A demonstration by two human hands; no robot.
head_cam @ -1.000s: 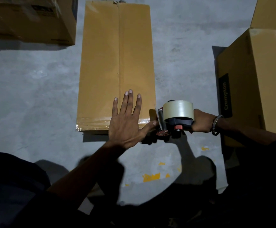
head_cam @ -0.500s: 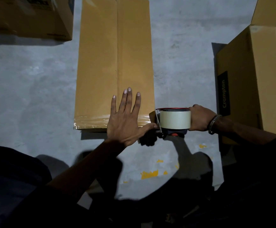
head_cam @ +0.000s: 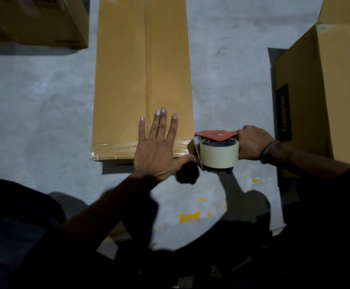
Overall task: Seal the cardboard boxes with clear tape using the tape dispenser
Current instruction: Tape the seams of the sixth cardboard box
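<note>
The left hand (head_cam: 156, 152) lies flat with spread fingers on the cardboard box (head_cam: 142, 80), hiding part of its tape, while the right hand (head_cam: 251, 142) grips the tape dispenser (head_cam: 217, 149), handle hidden

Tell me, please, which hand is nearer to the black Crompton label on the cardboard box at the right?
The right hand, gripping the red tape dispenser just left of the label. The left hand lies flat on the long brown cardboard box, farther left.

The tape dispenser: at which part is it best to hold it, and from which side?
Grip the tape dispenser at its handle end, coming from the right, as the right hand does. The tape roll and blade end point left at the long cardboard box, so the right side stays free.
</note>
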